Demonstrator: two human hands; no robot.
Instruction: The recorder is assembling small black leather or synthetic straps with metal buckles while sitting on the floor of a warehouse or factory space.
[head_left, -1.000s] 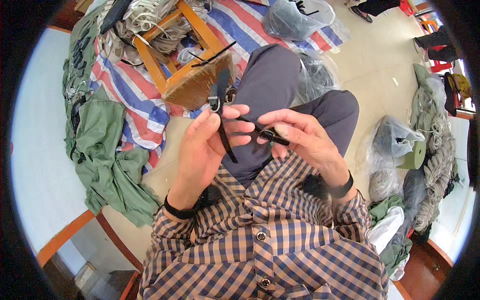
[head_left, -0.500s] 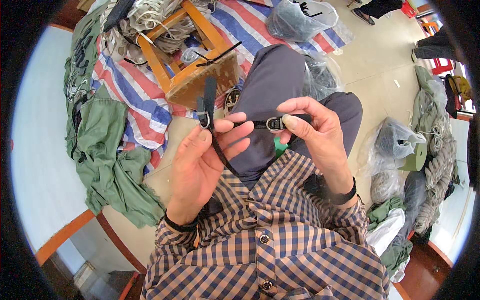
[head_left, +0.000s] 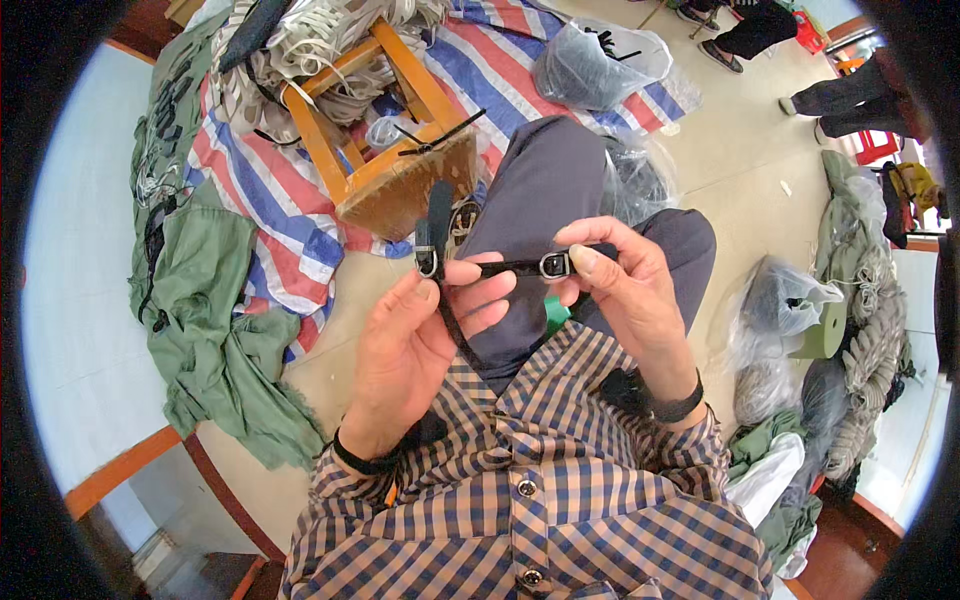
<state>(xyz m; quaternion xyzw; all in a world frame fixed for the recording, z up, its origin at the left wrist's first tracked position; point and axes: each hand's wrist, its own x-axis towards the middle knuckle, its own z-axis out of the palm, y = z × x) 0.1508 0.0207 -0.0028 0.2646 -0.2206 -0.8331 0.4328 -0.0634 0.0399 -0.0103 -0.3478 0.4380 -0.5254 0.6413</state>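
Observation:
A thin black webbing strap (head_left: 522,268) stretches between my two hands above my lap. My left hand (head_left: 400,335) pinches a metal ring-like buckle (head_left: 428,262) on a black piece whose wide end sticks up, and a loop of strap hangs below its fingers. With thumb and fingers my right hand (head_left: 640,295) grips the strap's other end, just beside a second metal D-shaped ring (head_left: 555,265). The part inside the right fingers is partly hidden.
An upturned wooden stool (head_left: 400,170) lies on a striped plastic sheet (head_left: 265,190) with bundled grey straps (head_left: 330,50). Green cloth (head_left: 215,330) spreads at left. A clear bag of black items (head_left: 600,65) stands ahead; more bags and straps (head_left: 865,370) line the right. Other people's legs (head_left: 850,105) show far right.
My view has shifted slightly. My hands keep their grips, with the two metal rings a little closer together. At far right, another person's legs have moved leftward.

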